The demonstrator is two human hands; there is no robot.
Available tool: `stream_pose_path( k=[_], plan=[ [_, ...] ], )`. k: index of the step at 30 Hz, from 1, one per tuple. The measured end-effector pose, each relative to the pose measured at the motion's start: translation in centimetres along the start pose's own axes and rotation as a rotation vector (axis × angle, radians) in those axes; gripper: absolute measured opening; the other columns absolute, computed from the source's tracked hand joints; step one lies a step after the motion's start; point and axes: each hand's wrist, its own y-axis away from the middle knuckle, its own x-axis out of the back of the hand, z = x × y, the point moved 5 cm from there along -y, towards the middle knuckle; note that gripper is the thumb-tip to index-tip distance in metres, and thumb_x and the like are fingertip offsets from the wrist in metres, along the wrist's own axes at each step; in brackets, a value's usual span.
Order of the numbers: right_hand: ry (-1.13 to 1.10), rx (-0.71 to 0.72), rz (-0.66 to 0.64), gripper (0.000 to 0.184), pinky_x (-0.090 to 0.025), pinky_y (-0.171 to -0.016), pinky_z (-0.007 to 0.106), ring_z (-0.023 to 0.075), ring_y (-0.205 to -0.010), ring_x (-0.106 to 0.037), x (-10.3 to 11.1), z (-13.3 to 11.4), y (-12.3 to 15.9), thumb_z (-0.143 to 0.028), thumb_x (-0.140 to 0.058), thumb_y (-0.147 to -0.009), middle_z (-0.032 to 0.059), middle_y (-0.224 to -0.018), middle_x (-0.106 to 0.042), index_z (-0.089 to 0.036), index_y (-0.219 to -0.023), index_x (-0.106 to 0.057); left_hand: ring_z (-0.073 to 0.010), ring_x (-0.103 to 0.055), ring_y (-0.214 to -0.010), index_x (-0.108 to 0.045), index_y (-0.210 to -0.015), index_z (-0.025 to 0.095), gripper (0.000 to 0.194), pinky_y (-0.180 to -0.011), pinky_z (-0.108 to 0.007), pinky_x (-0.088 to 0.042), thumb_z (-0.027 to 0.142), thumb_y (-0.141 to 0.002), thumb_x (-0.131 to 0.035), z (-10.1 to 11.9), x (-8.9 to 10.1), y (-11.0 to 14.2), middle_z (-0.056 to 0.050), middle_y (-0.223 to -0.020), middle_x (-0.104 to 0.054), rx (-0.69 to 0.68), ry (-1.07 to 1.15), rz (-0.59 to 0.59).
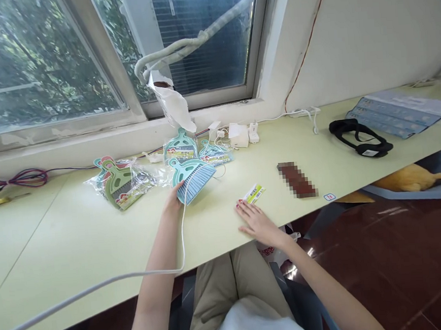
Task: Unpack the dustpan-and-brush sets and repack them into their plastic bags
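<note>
My left hand (174, 198) is closed on the edge of a small mint-green dustpan (176, 174), which has a blue-bristled brush (199, 183) lying in it. Fingers outstretched, my right hand (259, 225) lies on the tabletop, its fingertips on the end of a green-and-white label card (255, 194). Left of the dustpan are green and pink dustpan sets (117, 186) in clear wrapping. Just behind it, a wrapped mint dustpan set (181, 146) leans by the wall, with another mint dustpan set (215, 154) beside it.
A white cable (111, 281) crosses the view in front of my left arm. White plugs and adapters (239, 135) stand along the wall. To the right are a pixelated reddish-brown item (297, 180), a black head strap (360, 138) and a blue patterned sheet (394, 116). Bundled wires (26, 178) lie far left.
</note>
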Motion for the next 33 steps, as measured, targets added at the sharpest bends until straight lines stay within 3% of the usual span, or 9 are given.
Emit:
stream_pose_path(
  k=[4,6,9,16,20,24,28,31,33],
  plan=[
    [-0.014,0.195,0.010,0.070,-0.029,-0.116,0.045,0.0250,-0.145,-0.027,-1.3,-5.2,2.9,-0.043,-0.050,-0.093,0.0087,-0.155,-0.031,-0.020,-0.152,-0.022,-0.0240,-0.064,-0.107,-0.063,-0.117,0.020,0.043,-0.092,-0.035,-0.054,0.022,-0.074,-0.067,0.0,-0.2,0.0,-0.010,-0.114,-0.066,-0.051,0.043,0.028],
    [-0.034,0.271,0.041,0.056,-0.035,-0.113,0.041,0.0209,-0.141,-0.035,-2.0,-7.0,3.5,-0.027,-0.046,-0.095,0.0041,-0.151,-0.039,-0.027,-0.149,-0.031,-0.0236,-0.064,-0.108,-0.060,-0.121,0.020,0.047,-0.094,-0.036,-0.053,0.020,-0.075,-0.067,-0.1,-0.2,0.1,-0.011,-0.115,-0.065,-0.073,0.059,0.051],
    [-0.080,0.283,0.093,0.052,-0.045,-0.105,0.035,0.0162,-0.131,-0.049,-2.2,-7.8,3.5,-0.009,-0.036,-0.095,0.0000,-0.139,-0.054,-0.033,-0.139,-0.048,-0.0243,-0.064,-0.108,-0.057,-0.125,0.019,0.051,-0.096,-0.038,-0.052,0.020,-0.076,-0.068,-0.2,-0.1,0.4,-0.012,-0.116,-0.065,-0.080,0.082,0.063],
    [-0.359,0.332,0.225,0.041,-0.059,-0.079,0.030,0.0171,-0.096,-0.071,-0.1,-8.4,4.2,-0.009,-0.043,-0.094,0.0026,-0.110,-0.073,-0.026,-0.125,-0.063,-0.0242,-0.065,-0.105,-0.059,-0.124,0.024,0.050,-0.097,-0.038,-0.052,0.015,-0.076,-0.070,-0.6,0.1,0.6,-0.010,-0.114,-0.066,-0.057,0.187,0.047],
    [-0.739,0.149,0.282,0.030,-0.058,-0.086,0.034,0.0183,-0.094,-0.072,1.1,-8.8,2.6,-0.017,-0.053,-0.092,-0.0003,-0.105,-0.074,-0.031,-0.110,-0.072,-0.0233,-0.067,-0.100,-0.060,-0.122,0.021,0.048,-0.094,-0.039,-0.052,0.011,-0.076,-0.069,-0.8,0.1,0.2,-0.010,-0.109,-0.069,-0.072,0.233,0.077],
    [-1.254,-0.184,0.451,0.020,-0.048,-0.104,0.042,0.0219,-0.112,-0.065,2.5,-8.1,-2.6,-0.027,-0.058,-0.089,0.0005,-0.110,-0.072,-0.030,-0.091,-0.077,-0.0221,-0.069,-0.096,-0.060,-0.121,0.021,0.050,-0.093,-0.039,-0.053,0.006,-0.074,-0.069,-0.9,0.2,0.0,-0.008,-0.104,-0.071,-0.108,0.305,0.078],
    [-1.600,-0.367,0.576,0.026,-0.032,-0.116,0.042,0.0194,-0.136,-0.044,2.4,-8.8,-8.0,-0.026,-0.056,-0.086,-0.0006,-0.136,-0.057,-0.027,-0.105,-0.073,-0.0201,-0.069,-0.095,-0.059,-0.120,0.023,0.051,-0.091,-0.035,-0.054,0.005,-0.074,-0.069,-0.6,0.9,-0.4,-0.005,-0.104,-0.072,-0.120,0.378,0.107],
    [-1.725,-0.412,0.641,0.036,-0.030,-0.117,0.042,0.0187,-0.143,-0.031,1.1,-10.3,-10.1,-0.031,-0.056,-0.086,-0.0015,-0.149,-0.042,-0.028,-0.120,-0.066,-0.0184,-0.069,-0.094,-0.061,-0.115,0.022,0.040,-0.089,-0.032,-0.054,0.008,-0.078,-0.065,-0.4,1.9,-1.0,-0.004,-0.101,-0.073,-0.125,0.424,0.159],
    [-1.728,-0.381,0.630,0.036,-0.032,-0.117,0.042,0.0194,-0.142,-0.033,0.0,-11.4,-10.7,-0.034,-0.056,-0.087,0.0006,-0.147,-0.045,-0.027,-0.121,-0.066,-0.0177,-0.069,-0.091,-0.063,-0.110,0.020,0.033,-0.086,-0.030,-0.054,0.009,-0.079,-0.063,-0.4,2.4,-1.4,-0.004,-0.096,-0.073,-0.132,0.440,0.161]
  ],
)
